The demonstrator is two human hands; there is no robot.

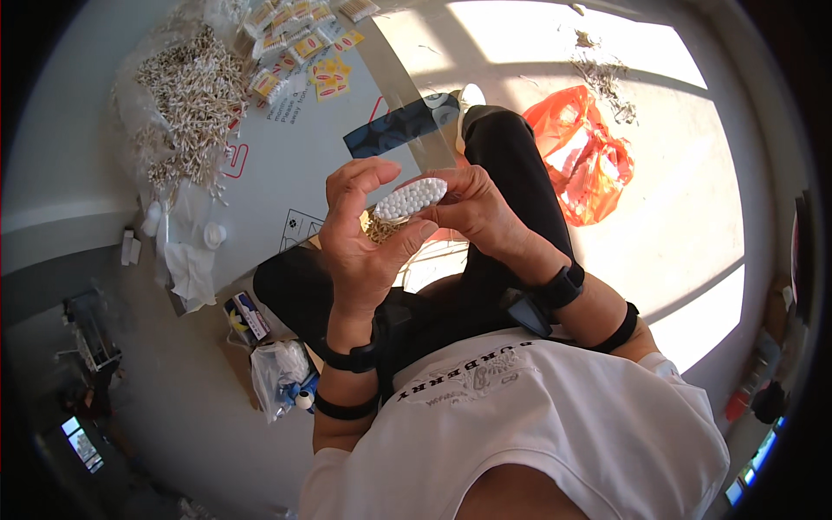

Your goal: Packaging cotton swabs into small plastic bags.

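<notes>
Past the white shirt [555, 416], hands [354, 238] [485, 208] flank bundled swabs [411, 199], right gripping, left's hold unclear.

White swab tips [411, 199] (orange bag [596, 192])

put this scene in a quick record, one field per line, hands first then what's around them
right hand: grips a swab bundle, white tips facing the camera
left hand: open around the bundle's other end; contact unclear
grey surface: loose swab pile, packed swabs, yellow cards
floor, right: orange-red plastic bag
</notes>
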